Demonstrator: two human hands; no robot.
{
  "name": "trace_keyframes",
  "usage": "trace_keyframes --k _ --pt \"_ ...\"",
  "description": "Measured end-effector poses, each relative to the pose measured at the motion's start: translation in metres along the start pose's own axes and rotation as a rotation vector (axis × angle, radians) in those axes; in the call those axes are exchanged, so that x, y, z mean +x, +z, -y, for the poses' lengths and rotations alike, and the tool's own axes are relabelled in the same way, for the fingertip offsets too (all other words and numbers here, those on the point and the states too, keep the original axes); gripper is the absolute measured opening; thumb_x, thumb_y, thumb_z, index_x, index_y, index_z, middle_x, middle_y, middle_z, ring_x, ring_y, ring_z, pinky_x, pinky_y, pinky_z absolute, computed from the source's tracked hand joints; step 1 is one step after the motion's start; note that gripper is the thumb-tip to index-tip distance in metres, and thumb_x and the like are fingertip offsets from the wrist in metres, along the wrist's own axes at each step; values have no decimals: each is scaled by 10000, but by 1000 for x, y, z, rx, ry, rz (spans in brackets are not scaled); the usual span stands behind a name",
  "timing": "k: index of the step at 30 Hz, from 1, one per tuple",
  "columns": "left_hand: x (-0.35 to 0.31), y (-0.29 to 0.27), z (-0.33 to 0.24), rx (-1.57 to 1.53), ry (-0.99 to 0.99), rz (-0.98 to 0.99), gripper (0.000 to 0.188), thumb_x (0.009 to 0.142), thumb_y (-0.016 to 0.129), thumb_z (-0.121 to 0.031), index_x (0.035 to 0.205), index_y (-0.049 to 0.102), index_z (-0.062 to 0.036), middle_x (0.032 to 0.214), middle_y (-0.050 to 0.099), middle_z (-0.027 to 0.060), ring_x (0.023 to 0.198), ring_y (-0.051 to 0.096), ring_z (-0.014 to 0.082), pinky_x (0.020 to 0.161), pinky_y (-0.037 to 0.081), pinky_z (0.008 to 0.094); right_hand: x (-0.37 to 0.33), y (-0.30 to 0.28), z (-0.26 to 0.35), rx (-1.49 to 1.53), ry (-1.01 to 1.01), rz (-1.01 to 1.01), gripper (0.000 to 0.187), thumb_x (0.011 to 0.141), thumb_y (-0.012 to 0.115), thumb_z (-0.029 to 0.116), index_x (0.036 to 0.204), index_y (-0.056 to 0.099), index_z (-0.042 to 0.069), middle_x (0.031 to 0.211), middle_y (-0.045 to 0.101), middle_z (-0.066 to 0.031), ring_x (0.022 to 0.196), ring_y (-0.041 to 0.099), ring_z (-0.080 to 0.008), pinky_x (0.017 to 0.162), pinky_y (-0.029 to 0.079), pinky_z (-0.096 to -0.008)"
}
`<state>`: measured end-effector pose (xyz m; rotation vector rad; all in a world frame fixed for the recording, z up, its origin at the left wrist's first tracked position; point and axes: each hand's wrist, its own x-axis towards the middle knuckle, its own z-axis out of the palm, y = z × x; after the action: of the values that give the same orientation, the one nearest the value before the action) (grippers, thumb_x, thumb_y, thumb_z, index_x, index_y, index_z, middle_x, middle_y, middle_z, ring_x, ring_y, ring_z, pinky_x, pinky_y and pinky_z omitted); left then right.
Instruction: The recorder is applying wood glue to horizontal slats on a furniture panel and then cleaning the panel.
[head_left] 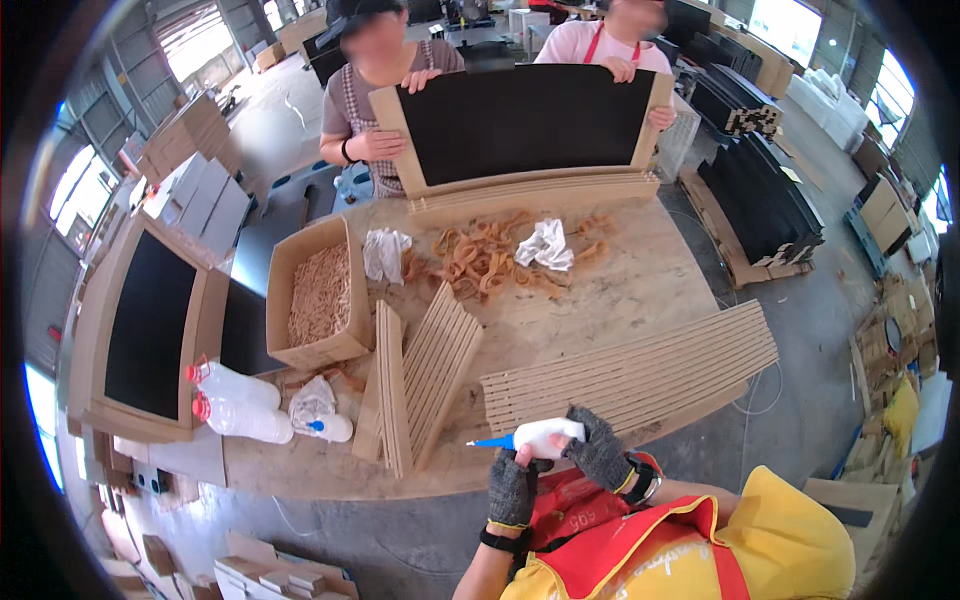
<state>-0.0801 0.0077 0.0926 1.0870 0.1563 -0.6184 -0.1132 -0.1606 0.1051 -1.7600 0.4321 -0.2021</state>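
Observation:
A white glue bottle [545, 438] with a long blue nozzle lies tilted between my gloved hands, nozzle toward the left. My right hand [600, 455] is wrapped round the bottle's base end. From below, my left hand [514, 488] is closed against the bottle near the nozzle, thumb up; its other fingers are partly hidden. Just beyond the hands, grooved wooden strips [630, 370] lie side by side. More such strips [440, 375] are stacked at an angle to their left.
A carton of wooden dowels [320, 300] stands on the wooden table [640, 275], by orange shavings [480, 255] and white cloths [545, 245]. Large bottles [245, 415] and a second glue bottle [330, 428] are at left. Across the table, two people hold a black panel in a wooden frame [520, 120].

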Motion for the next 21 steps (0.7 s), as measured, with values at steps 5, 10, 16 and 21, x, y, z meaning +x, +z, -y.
trace_keyframes --k 5,10,16,21 --pt "3 -26 17 -96 -32 19 468 1008 599 -401 1258 600 -6 1146 676 77 990 661 182 866 536 329 0 17 16 -58 -22 -31 462 833 811 381 1053 613 27 868 651 -82 798 611 -160 709 526 -358" --pt "-12 -25 -11 137 -71 112 438 1017 595 -386 1235 627 -8 1054 687 58 907 658 149 834 529 316 11 19 14 -90 -120 1 420 856 800 338 1060 570 51 885 626 -58 761 621 -166 670 531 -343" --pt "-45 -73 -11 164 -204 61 380 962 695 -259 1226 620 4 995 679 43 817 659 151 760 546 306 22 -15 13 -15 166 -81 391 848 822 256 1030 524 81 846 597 -28 695 592 -96 537 500 -260" --pt "-20 -121 38 123 -106 -323 344 943 720 -248 1171 637 -4 945 673 33 794 656 131 726 541 285 9 -17 9 -172 152 9 396 827 824 212 1007 505 63 869 573 -54 765 564 -119 612 500 -284"
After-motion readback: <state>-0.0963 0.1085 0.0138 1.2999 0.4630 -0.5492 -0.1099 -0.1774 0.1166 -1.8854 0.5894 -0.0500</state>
